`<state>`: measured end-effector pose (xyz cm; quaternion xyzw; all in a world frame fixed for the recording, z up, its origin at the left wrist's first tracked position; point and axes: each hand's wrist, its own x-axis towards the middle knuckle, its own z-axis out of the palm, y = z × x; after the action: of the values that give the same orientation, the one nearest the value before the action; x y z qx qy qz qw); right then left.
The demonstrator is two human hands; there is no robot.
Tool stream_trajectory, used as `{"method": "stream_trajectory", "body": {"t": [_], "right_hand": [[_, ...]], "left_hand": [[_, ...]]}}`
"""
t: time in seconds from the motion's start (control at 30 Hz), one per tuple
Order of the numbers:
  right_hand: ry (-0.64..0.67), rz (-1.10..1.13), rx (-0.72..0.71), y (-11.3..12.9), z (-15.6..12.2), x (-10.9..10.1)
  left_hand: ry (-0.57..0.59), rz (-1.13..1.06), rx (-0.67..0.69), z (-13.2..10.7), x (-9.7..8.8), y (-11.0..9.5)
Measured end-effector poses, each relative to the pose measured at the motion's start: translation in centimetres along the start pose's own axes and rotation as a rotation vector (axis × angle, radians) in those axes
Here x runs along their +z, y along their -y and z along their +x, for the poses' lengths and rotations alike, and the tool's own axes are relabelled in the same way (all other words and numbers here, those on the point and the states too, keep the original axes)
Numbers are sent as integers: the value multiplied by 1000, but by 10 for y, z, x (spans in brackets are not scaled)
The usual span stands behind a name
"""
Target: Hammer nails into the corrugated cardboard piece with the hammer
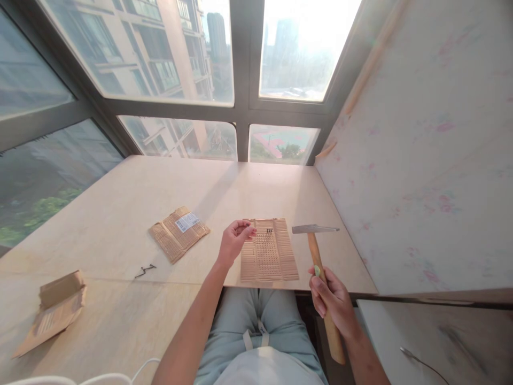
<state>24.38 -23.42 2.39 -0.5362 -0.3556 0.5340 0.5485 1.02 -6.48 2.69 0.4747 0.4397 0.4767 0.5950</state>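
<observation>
My right hand (331,297) is wrapped around the wooden handle of a hammer (315,246), its metal head raised to the right of a corrugated cardboard sheet (288,256). Rows of small holes cover the middle of that sheet. Several dark nails (269,231) stand in it near the far edge. Over the sheet's far left corner, my left hand (235,240) is closed in a pinch between thumb and fingers. Whatever sits at its fingertips is too small to make out.
Several loose nails (145,271) lie on the tabletop (120,224) at the left. Behind them is a cardboard piece with a white label (180,232). An opened cardboard piece (60,310) rests at the far left. Windows rise behind; a patterned wall (420,187) bounds the right side.
</observation>
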Motion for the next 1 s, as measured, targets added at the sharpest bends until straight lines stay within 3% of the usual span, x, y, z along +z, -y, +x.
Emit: {"method": "stream_trajectory", "body": {"t": [0.13, 0.3, 0.57, 1.0], "right_hand": [[8, 1, 5, -3, 1, 0], [17, -13, 42, -3, 0, 0], [32, -31, 59, -8, -3, -4], [20, -28, 69, -9, -1, -4]], "left_hand": [[42, 380, 188, 21, 9, 15], [84, 543, 326, 39, 13, 29], [185, 578, 275, 48, 14, 40], [148, 667, 348, 52, 16, 49]]}}
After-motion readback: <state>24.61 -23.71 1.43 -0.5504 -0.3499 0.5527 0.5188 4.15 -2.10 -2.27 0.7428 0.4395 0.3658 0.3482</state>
